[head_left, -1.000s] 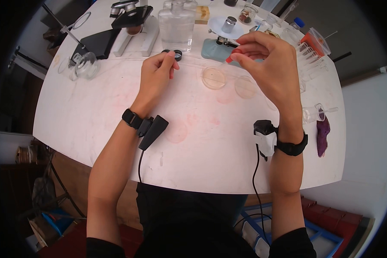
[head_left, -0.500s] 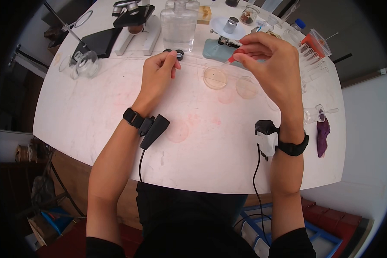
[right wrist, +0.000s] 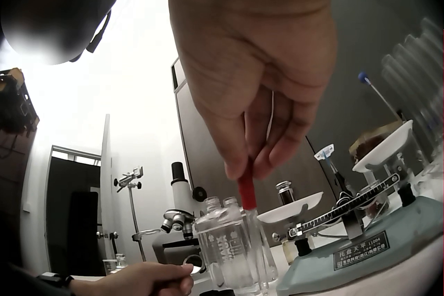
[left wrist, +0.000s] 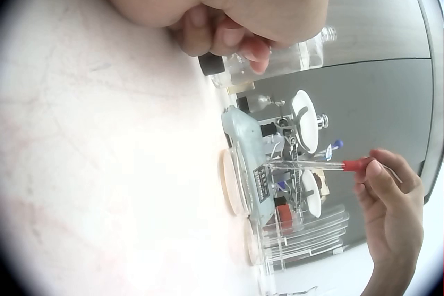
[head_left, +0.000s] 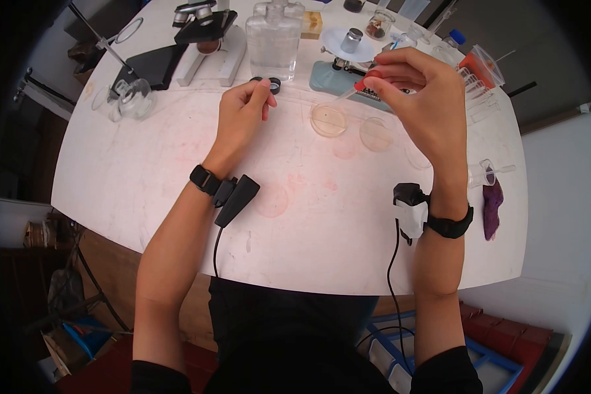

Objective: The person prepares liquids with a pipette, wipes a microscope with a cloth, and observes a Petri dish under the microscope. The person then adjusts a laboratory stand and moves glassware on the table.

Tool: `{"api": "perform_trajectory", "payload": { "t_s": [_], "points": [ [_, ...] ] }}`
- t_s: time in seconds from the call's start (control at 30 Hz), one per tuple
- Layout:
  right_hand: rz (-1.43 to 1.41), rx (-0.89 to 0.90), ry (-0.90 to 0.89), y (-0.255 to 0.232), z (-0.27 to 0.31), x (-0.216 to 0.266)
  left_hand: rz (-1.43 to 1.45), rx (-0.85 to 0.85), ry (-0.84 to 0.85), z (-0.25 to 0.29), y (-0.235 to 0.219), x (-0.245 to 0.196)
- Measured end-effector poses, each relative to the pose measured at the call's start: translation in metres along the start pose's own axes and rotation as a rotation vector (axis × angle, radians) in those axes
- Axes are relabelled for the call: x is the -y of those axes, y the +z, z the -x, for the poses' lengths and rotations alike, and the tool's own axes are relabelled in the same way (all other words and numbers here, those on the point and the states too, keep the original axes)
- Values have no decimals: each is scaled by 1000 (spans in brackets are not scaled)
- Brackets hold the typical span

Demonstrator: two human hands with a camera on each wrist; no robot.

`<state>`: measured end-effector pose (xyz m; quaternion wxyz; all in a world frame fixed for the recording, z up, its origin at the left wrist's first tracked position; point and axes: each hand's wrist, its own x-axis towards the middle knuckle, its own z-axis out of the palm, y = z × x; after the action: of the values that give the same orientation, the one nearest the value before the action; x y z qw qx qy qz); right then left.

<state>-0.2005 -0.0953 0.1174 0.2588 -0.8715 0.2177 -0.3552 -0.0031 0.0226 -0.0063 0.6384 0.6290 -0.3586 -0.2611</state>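
Note:
In the head view, my right hand [head_left: 433, 108] pinches the red bulb [head_left: 369, 80] of a clear dropper between thumb and fingers. The dropper slants down to the left, its lower end over or near a round shallow dish [head_left: 328, 121] with pale contents; contact cannot be told. A second flat, clear round piece [head_left: 376, 134] lies to its right. My left hand [head_left: 241, 118] holds a small black-rimmed round piece [head_left: 274, 85] at its fingertips, partly hidden. The left wrist view shows the dropper's red bulb [left wrist: 354, 165]; in the right wrist view the bulb [right wrist: 247, 188] points down.
Behind the dishes stand a balance [head_left: 323, 77] and a large clear bottle [head_left: 273, 43]. A microscope [head_left: 207, 29] and glassware [head_left: 135, 98] are at the left. Test tubes [head_left: 481, 105], a glass vessel [head_left: 481, 174] and a purple cloth [head_left: 493, 210] are at the right.
My right hand has shifted slightly to the right, and the dropper now lies at a flatter slant. My left hand has barely moved.

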Motion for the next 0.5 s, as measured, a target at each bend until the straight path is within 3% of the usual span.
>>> {"api": "perform_trajectory", "payload": {
  "t_s": [0.3,0.37,0.43,0.5],
  "points": [
    [9,-253,58,-67,17,13,0,2,11,-2,-3,7],
    [76,-401,112,-83,31,17,2,10,14,-2,-3,8],
    [134,-408,131,-99,49,7,-12,2,28,-2,-2,9],
    [170,-395,263,-116,64,-3,-15,8,8,-1,-3,6]
  ]
}}
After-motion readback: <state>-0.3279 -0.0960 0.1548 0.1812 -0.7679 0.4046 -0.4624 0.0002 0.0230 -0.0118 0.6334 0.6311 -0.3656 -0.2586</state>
